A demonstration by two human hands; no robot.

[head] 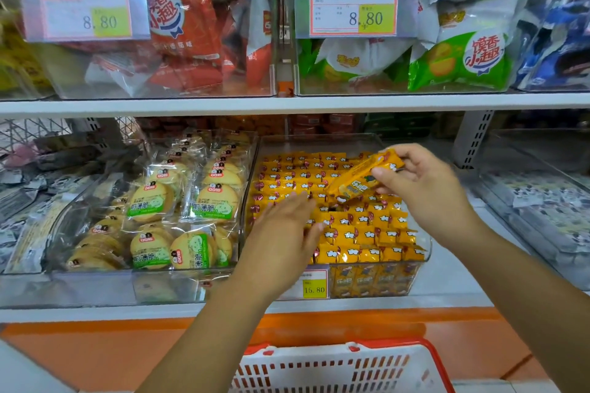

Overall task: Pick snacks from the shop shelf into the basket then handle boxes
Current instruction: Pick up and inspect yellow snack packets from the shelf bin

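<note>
A clear bin [424, 252] on the lower shelf is packed with rows of small yellow snack packets [360, 226]. My right hand [424, 188] pinches one long yellow snack packet [360, 177], lifted and tilted above the rows. My left hand [287, 226] reaches over the bin's left side with straight fingers hovering over or touching the packets; it holds nothing. A white basket with a red rim [367, 367] sits below at the bottom edge, its inside hidden from view.
Left of the yellow bin a clear bin [153, 277] holds round biscuits in clear wrappers. The upper shelf [287, 104] carries bins of red and green snack bags with price tags. An orange ledge [127, 348] runs under the lower shelf. More bins flank both sides.
</note>
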